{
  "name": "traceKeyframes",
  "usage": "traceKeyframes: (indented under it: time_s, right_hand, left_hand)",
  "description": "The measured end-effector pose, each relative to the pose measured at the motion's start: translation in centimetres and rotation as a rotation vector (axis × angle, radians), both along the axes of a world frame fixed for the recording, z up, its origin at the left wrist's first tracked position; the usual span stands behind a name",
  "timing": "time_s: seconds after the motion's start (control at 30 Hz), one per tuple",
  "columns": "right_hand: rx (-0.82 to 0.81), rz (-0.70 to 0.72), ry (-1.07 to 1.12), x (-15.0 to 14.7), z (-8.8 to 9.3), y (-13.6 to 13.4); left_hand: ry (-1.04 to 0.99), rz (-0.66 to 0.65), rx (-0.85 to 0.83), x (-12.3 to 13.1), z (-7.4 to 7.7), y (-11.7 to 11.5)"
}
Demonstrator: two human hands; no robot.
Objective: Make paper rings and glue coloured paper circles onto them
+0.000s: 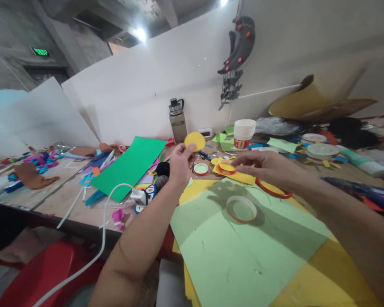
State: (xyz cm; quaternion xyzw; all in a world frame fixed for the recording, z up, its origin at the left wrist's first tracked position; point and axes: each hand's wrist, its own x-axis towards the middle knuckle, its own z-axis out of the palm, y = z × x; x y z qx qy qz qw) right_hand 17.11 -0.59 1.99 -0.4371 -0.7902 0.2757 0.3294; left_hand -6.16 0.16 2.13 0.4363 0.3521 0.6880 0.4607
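My left hand [180, 164] is raised over the table and pinches a small yellow paper disc [194, 141] between thumb and fingers. My right hand [264, 165] reaches across from the right, fingers curled at a small red-rimmed ring [227, 169] lying on yellow paper [243, 177]. Whether it grips the ring I cannot tell. A roll of tape [242, 208] lies on a light green sheet [243, 251] in front of me. A larger red ring [273, 190] lies under my right wrist.
A dark green sheet [128, 167], a water bottle [177, 120], a stack of paper cups [244, 134] and paper plates [322, 150] sit further back. Coloured scraps litter the left side. A white cable [99, 251] hangs off the table edge over a red stool [45, 273].
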Motion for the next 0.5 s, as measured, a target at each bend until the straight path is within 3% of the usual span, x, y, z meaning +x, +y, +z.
traceKeyframes:
  time_s: [0.13,0.27,0.37,0.5]
  right_hand:
    - [-0.152,0.257,-0.375,0.3,0.1,-0.7]
    - [-0.177,0.313,-0.574,-0.9,-0.3,-2.0]
    - [-0.174,0.315,-0.520,-1.9,-0.6,-2.6]
    - [-0.169,0.192,-0.323,-3.1,-1.0,-3.2]
  left_hand:
    - [-0.129,0.133,0.152,-1.1,2.2,-0.5]
    - [-0.063,0.118,0.054,-0.5,2.0,-0.9]
    - [-0.046,0.063,0.022,0.2,1.4,-1.0]
    - [-0.075,0.058,0.002,0.2,1.1,-0.7]
